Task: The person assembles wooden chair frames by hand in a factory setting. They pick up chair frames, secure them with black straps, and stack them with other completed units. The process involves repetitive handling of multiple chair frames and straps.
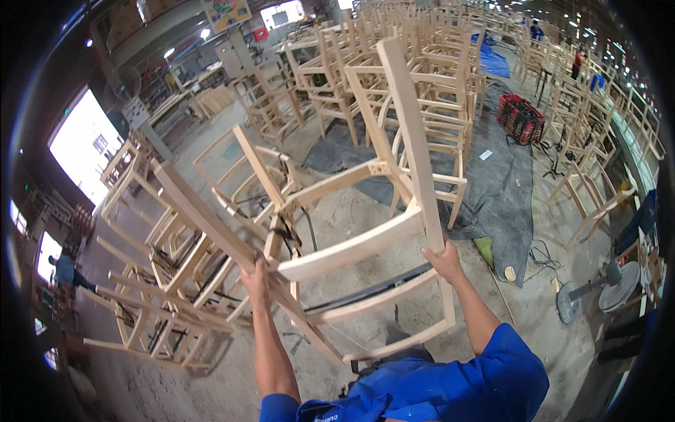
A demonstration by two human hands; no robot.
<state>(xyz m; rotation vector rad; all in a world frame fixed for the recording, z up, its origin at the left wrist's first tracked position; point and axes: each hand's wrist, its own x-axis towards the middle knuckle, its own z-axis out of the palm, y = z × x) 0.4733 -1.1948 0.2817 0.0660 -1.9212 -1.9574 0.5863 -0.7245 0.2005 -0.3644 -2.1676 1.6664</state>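
Note:
I hold a pale, unfinished wooden chair frame off the floor in front of me, tilted, with its long legs pointing away and curved cross rails nearest my body. My left hand is wrapped round the left side post, just below a wide curved rail. On the opposite side, my right hand grips the right post at about the same height. Part of each hand's fingers is hidden behind the wood. A black strap shows near the frame's left joint; whether it is on this frame or behind it, I cannot tell.
Several chair frames with black straps stand close on my left. Rows of stacked frames fill the far side. A grey ground sheet lies ahead right, bearing a red basket. A pedestal fan stands at right.

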